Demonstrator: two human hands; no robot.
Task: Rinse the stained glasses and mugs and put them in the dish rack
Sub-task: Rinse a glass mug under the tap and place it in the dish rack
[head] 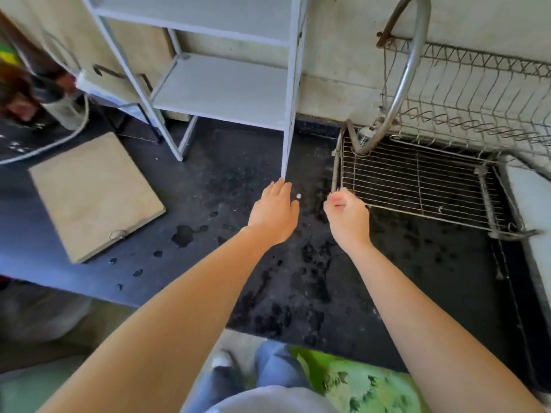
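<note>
The dish rack, a worn wire frame, stood on the right-hand part of the dark worktop, backed against the pale wall. Its lower tray was a flat grid lying just above the worktop surface; an upper tier of slotted wire ran along the wall behind it, carried by a curved metal tube. The right hand was at the near left corner of the lower tray with its fingers curled inward; whether it gripped the wire rim there could not be determined. The left hand lay apart from the right, palm down with fingers straight and together, holding nothing, its fingertips reaching the foot of the front leg of a white shelf unit. A small white speck lay on the worktop between the two hands. Water drops and a small puddle were noted on the worktop left of the left forearm. Further left, a pale wooden board lay flat, set at an angle, with a metal ring at its near edge. A light cable curved across the far left corner. Below the worktop edge, a grey trouser leg and a green floor mat were visible.
</note>
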